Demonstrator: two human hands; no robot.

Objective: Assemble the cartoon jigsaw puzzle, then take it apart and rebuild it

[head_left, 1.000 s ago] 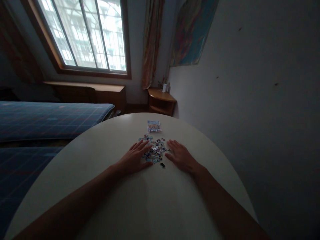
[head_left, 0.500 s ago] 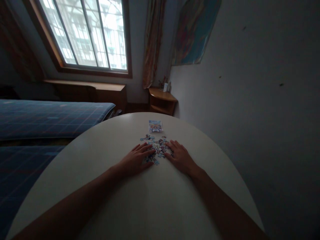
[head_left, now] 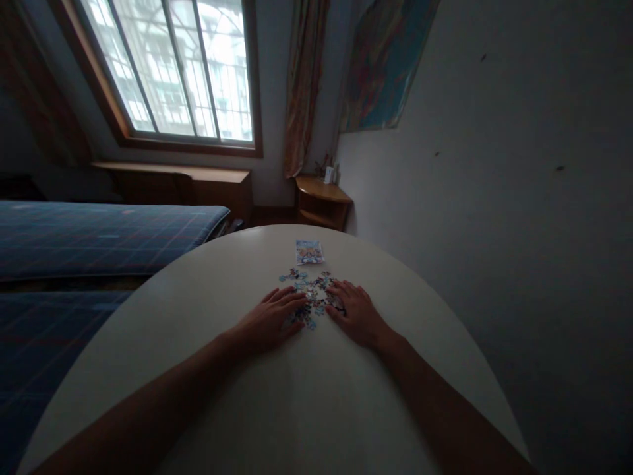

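A heap of small colourful jigsaw pieces [head_left: 311, 293] lies on a round white table [head_left: 208, 303]. My left hand [head_left: 271, 319] lies flat on the table at the heap's left side, fingers stretched and touching the pieces. My right hand [head_left: 353, 311] lies flat at the heap's right side, fingers spread over its edge. Both hands hold nothing. A small printed picture card [head_left: 309, 251] lies just beyond the heap.
A bed with a blue checked cover [head_left: 99, 231] stands to the left of the table. A grey wall runs close along the right. A wooden corner shelf [head_left: 321, 198], a low cabinet [head_left: 198, 181], a window and a curtain are at the back.
Both hands have slid inward toward each other, pushing the scattered pieces into a tighter heap. The loose dark piece near the front is no longer apart.
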